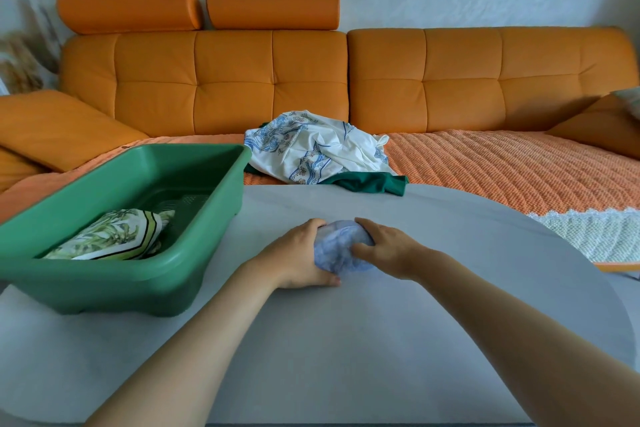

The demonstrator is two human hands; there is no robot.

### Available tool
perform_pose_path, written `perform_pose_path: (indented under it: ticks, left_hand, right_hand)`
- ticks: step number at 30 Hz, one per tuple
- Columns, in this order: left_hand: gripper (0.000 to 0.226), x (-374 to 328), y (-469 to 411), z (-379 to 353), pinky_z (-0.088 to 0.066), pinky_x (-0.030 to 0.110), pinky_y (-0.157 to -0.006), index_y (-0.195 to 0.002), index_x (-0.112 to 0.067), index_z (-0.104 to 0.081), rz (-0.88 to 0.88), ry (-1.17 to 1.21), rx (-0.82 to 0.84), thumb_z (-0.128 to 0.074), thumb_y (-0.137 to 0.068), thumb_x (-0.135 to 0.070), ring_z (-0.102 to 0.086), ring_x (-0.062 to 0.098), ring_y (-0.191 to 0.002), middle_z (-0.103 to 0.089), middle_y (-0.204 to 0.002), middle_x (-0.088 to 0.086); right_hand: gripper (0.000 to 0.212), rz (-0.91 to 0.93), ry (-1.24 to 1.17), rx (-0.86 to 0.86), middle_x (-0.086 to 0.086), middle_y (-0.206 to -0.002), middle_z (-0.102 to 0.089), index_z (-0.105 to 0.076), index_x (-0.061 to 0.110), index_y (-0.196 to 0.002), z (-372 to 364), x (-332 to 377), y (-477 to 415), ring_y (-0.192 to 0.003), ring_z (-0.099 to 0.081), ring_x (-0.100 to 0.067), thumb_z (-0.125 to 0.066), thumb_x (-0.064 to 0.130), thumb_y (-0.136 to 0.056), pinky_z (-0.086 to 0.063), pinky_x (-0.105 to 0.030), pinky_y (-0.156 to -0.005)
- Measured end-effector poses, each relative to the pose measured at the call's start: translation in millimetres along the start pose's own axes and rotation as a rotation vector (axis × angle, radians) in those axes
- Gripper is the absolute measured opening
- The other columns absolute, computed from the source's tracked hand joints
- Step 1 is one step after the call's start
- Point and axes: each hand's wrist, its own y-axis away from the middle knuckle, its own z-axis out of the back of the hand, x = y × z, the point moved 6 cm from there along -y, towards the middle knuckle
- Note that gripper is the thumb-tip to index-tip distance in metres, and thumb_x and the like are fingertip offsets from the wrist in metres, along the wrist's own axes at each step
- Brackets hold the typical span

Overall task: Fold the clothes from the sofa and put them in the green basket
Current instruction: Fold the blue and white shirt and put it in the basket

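A small pale blue garment (337, 246), bundled tight, lies on the grey table (346, 340). My left hand (298, 256) grips its left side and my right hand (384, 248) grips its right side. The green basket (194, 263) stands on the table to the left and holds a folded leaf-print cloth (114, 236). On the orange sofa (242, 80) behind the table lie a crumpled white cloth with blue print (311, 149) and a dark green garment (370, 182) under it.
An orange quilted cover (502, 170) with white lace trim spreads over the sofa seat at the right. Orange cushions (52, 128) sit at both ends of the sofa. The table's rounded edge curves down on the right.
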Motion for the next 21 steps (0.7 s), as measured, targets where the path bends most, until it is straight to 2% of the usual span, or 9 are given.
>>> perform_pose_path:
  ticks: [2, 5, 6, 9, 13, 15, 17, 19, 21]
  left_hand:
    - [0.121, 7.0, -0.8, -0.6, -0.045, 0.027, -0.089, -0.144, -0.034, -0.028, 0.036, 0.028, 0.031, -0.076, -0.041, -0.075, -0.052, 0.011, -0.118, -0.049, -0.137, -0.012]
    - [0.104, 5.1, -0.9, 2.4, -0.050, 0.032, -0.091, -0.135, -0.036, -0.039, 0.022, -0.007, 0.040, -0.078, -0.045, -0.071, -0.057, 0.011, -0.114, -0.054, -0.129, -0.016]
    - [0.093, 2.5, -1.5, 3.4, -0.052, 0.033, -0.089, -0.128, -0.038, -0.044, 0.008, -0.024, 0.027, -0.079, -0.047, -0.068, -0.059, 0.011, -0.110, -0.057, -0.123, -0.018]
    - [0.081, -2.2, -1.0, 4.2, -0.053, 0.035, -0.088, -0.121, -0.043, -0.045, -0.014, -0.072, 0.028, -0.075, -0.050, -0.067, -0.061, 0.011, -0.105, -0.059, -0.118, -0.019]
    - [0.088, 9.8, 3.5, 11.4, -0.050, 0.035, -0.096, -0.136, -0.040, -0.041, 0.027, 0.016, 0.136, -0.083, -0.060, -0.056, -0.058, 0.011, -0.111, -0.057, -0.127, -0.017]
    - [0.066, 16.9, 5.2, 18.8, -0.049, 0.033, -0.094, -0.130, -0.037, -0.049, 0.030, -0.026, 0.149, -0.080, -0.073, -0.045, -0.059, 0.014, -0.110, -0.061, -0.125, -0.013]
    - [0.038, 20.2, 6.5, 30.0, -0.048, 0.031, -0.090, -0.121, -0.034, -0.054, 0.037, -0.223, 0.134, -0.065, -0.085, -0.028, -0.060, 0.022, -0.111, -0.064, -0.124, -0.003]
    - [0.051, 21.6, 8.3, 40.6, -0.046, 0.033, -0.096, -0.133, -0.029, -0.051, 0.061, -0.420, 0.143, -0.052, -0.085, -0.012, -0.055, 0.027, -0.122, -0.058, -0.135, 0.003]
    - [0.070, 18.0, 9.5, 55.7, -0.040, 0.036, -0.108, -0.150, -0.025, -0.036, 0.114, -0.419, 0.112, -0.048, -0.083, -0.007, -0.041, 0.026, -0.138, -0.042, -0.153, 0.003]
  right_hand:
    - [0.073, -0.026, 0.157, 0.003, -0.004, -0.151, -0.039, -0.033, 0.019, -0.152, -0.7, -2.9, -1.8, -0.146, -0.028, -0.029, -0.039, 0.060, -0.092, -0.025, -0.039, -0.114]
    - [0.086, 0.126, 0.346, -0.178, -0.006, -0.166, 0.012, -0.002, 0.015, -0.160, 8.8, 16.9, -0.8, -0.153, 0.013, -0.021, -0.042, 0.048, -0.091, 0.000, -0.045, -0.124]
    - [0.090, 0.231, 0.403, -0.255, -0.006, -0.165, 0.018, 0.004, 0.016, -0.160, 10.8, 29.1, 1.2, -0.152, 0.017, -0.020, -0.044, 0.041, -0.088, 0.004, -0.043, -0.124]
    - [0.093, 0.398, 0.499, -0.205, -0.006, -0.167, 0.003, -0.003, 0.015, -0.160, -1.6, 49.9, 3.8, -0.154, 0.003, -0.020, -0.051, 0.032, -0.082, 0.002, -0.035, -0.124]
    - [0.100, 0.344, 0.363, -0.080, -0.001, -0.162, -0.023, -0.016, 0.021, -0.158, -9.4, 41.3, 3.9, -0.148, -0.022, -0.019, -0.068, 0.040, -0.075, -0.018, -0.032, -0.121]
    - [0.101, 0.304, 0.299, -0.055, 0.002, -0.158, -0.029, -0.019, 0.026, -0.156, -6.4, 34.3, 3.7, -0.145, -0.028, -0.021, -0.073, 0.039, -0.072, -0.030, -0.034, -0.116]
    - [0.099, 0.278, 0.282, -0.043, 0.004, -0.154, -0.033, -0.020, 0.032, -0.155, -3.6, 30.2, 3.3, -0.140, -0.034, -0.023, -0.073, 0.038, -0.072, -0.037, -0.038, -0.112]
    - [0.095, 0.283, 0.307, -0.042, 0.004, -0.151, -0.037, -0.022, 0.035, -0.153, -3.1, 30.0, 2.4, -0.136, -0.040, -0.024, -0.072, 0.039, -0.073, -0.040, -0.041, -0.109]
    - [0.092, 0.287, 0.325, -0.046, 0.003, -0.147, -0.041, -0.023, 0.036, -0.152, -4.4, 32.3, 0.6, -0.131, -0.043, -0.025, -0.071, 0.040, -0.074, -0.042, -0.041, -0.107]
